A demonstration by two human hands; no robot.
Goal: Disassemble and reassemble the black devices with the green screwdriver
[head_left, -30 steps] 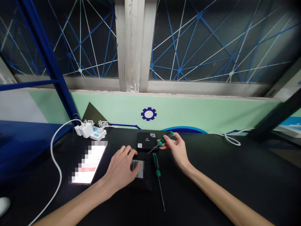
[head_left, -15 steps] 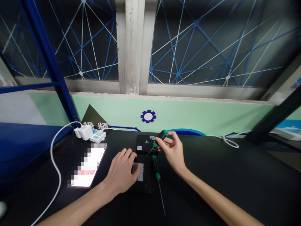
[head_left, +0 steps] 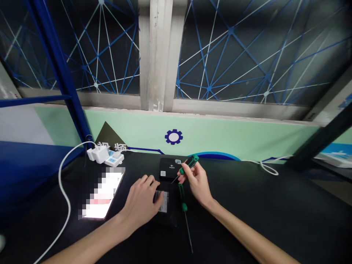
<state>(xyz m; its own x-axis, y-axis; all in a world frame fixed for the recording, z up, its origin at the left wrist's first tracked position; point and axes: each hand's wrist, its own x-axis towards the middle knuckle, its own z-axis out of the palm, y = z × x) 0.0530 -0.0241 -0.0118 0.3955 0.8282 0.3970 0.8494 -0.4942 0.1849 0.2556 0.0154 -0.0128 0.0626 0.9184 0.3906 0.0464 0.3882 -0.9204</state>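
Hands: 2, bare. L hand (head_left: 141, 200) lies palm-down on lower black box (head_left: 165, 216), fingers curved over its top edge, grip wide, not clearly clamping. R hand (head_left: 198, 182) has narrow grip, thumb + fingers pinching green-and-black handle of 1st screwdriver (head_left: 189, 164), thin steel shaft angled down-left, tip near front edge of upper black box (head_left: 169, 168). 2nd screwdriver (head_left: 183, 207), same green/black handle, lies on desk (head_left: 247, 209) just right of lower box, shaft pointing toward person, top end partly behind R hand. Boxes: 2, matte black, flat, rectangular, one behind the other; upper w/ small white stickers, lower w/ pale label by L thumb. Left of them: 1 phone (head_left: 103, 192), screen lit, pixelated. Further back: 1 white power strip (head_left: 115, 158), 1 white plug charger (head_left: 96, 154) w/ white cable (head_left: 62, 190) curving along desk. Behind all: window w/ blue & white net (head_left: 233, 55)
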